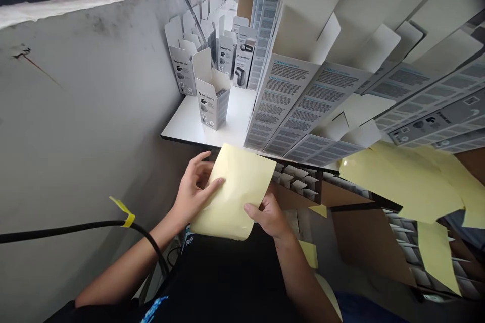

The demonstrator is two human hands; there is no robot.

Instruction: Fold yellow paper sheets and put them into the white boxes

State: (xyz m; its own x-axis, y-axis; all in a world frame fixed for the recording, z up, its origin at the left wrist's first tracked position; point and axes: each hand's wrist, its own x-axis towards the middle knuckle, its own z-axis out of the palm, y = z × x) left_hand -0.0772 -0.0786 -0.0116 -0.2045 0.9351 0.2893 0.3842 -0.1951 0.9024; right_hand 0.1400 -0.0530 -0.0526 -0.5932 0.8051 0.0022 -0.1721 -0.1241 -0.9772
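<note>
Grey concrete wall (79, 111) along the left side, window strip above it, work area below. Left hand (195, 192) and right hand (269, 217) both grip a pale yellow sheet (235, 192), held up in front of the body, slightly bent, just below the front edge of a white shelf (189, 123). Left hand pinches the sheet's left side, thumb across the front, fingers curled behind. Right hand holds the lower right edge, thumb on top. Black cable (56, 232) with a yellow tape tag (127, 217) runs across near the left forearm. Person's black shirt (223, 277) below the hands. Just past the sheet, slotted cardboard dividers (297, 181) sit under the shelf edge. More yellow sheets (397, 181) hang at right, overlapping. Flat printed grey-white cartons (303, 106) are stacked on the shelf at right, flaps up. Assembled open-top grey-white product boxes (212, 101) stand upright on the shelf, with more in a row along the wall behind.
</note>
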